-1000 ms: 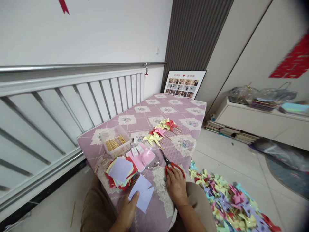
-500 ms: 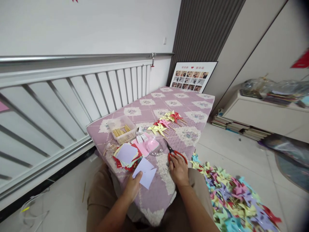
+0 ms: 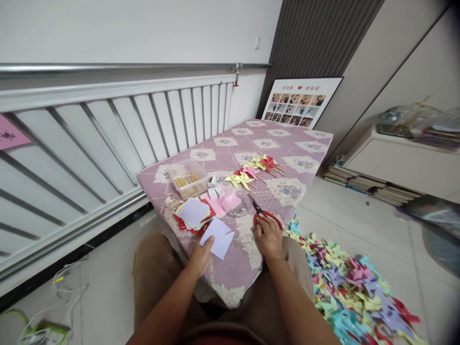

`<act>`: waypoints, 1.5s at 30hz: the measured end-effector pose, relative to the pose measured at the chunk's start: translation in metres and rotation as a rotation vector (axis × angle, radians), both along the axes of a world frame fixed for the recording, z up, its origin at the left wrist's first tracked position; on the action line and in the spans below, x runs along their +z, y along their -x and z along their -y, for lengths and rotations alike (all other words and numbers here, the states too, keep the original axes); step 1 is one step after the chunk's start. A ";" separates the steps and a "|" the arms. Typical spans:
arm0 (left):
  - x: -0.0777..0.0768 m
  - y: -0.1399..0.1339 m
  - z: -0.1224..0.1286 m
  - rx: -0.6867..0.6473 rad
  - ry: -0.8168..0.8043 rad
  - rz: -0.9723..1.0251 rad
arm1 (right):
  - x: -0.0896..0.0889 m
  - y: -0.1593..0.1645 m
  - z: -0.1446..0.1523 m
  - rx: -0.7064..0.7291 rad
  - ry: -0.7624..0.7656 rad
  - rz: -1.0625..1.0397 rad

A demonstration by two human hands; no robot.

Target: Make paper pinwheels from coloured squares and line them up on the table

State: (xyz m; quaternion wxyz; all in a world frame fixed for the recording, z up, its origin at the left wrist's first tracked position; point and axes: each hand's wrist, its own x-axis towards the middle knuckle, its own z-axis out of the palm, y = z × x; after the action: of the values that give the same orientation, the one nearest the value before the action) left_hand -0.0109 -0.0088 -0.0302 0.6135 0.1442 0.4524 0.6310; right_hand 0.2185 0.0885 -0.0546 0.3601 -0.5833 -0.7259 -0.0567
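Observation:
My left hand [image 3: 200, 258] pinches a lilac paper square [image 3: 222, 243] by its left edge, thumb on top; slits run in from its corners. Over the red-handled scissors [image 3: 258, 209] rests my right hand [image 3: 269, 238], its fingers curled at the handle loops. The black blades lie on the table, pointing away from me. A stack of coloured paper squares [image 3: 194, 212], lilac on top, sits just beyond my left hand. Between the stack and the scissors are pink paper [image 3: 212, 205] and a clear dish [image 3: 237, 207] with small shiny bits.
A clear plastic box [image 3: 201, 175] holds small sticks. Several finished paper pinwheels [image 3: 241, 180] lie mid-table on the quilted cloth [image 3: 266, 143]. Many more pinwheels [image 3: 345, 287] are heaped on the floor at right. A white radiator [image 3: 118, 129] borders the table's left side.
The camera view has tilted and shifted slightly. My left hand still holds the lilac square, now turned a little; my right hand stays at the scissors.

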 end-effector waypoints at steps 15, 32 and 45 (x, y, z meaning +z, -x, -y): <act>0.013 -0.019 -0.009 -0.031 -0.003 0.187 | 0.006 0.005 0.006 -0.019 0.045 -0.047; 0.014 -0.023 -0.030 -0.198 -0.023 0.299 | 0.019 0.036 0.065 0.558 0.298 -0.342; 0.011 -0.024 -0.030 -0.359 -0.138 0.248 | 0.026 0.041 0.064 0.585 0.277 -0.525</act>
State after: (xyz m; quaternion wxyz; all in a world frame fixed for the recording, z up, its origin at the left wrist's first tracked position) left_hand 0.0127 0.0207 -0.0189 0.7554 0.1853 0.2964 0.5543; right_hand 0.1770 0.0246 -0.0283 0.4520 -0.3900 -0.7453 0.2969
